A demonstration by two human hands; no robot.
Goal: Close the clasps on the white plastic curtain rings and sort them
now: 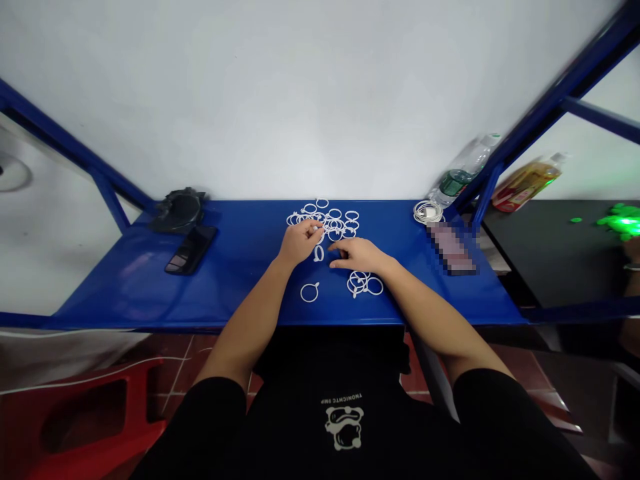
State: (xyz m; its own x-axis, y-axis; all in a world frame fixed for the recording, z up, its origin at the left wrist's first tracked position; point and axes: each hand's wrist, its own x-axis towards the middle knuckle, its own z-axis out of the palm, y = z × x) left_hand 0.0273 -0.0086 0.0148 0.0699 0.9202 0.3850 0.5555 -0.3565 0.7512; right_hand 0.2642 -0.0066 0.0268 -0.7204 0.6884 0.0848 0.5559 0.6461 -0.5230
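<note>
A loose pile of white plastic rings [330, 220] lies at the back middle of the blue table [150, 280]. My left hand [299, 241] rests at the pile's near edge, its fingertips pinched on one white ring. My right hand [361, 254] lies just right of it, fingers curled low on the table, touching the pile's near edge. A small white clip piece [319, 253] lies between both hands. A single ring [309, 292] sits nearer me, and a small cluster of rings [364, 283] lies under my right wrist.
A black phone [191, 249] and a dark object [179, 209] lie at the left back. A coil of white rings [428, 212], a plastic bottle [463, 170] and a blurred flat item [451, 247] sit at the right. A red stool [85, 420] stands lower left.
</note>
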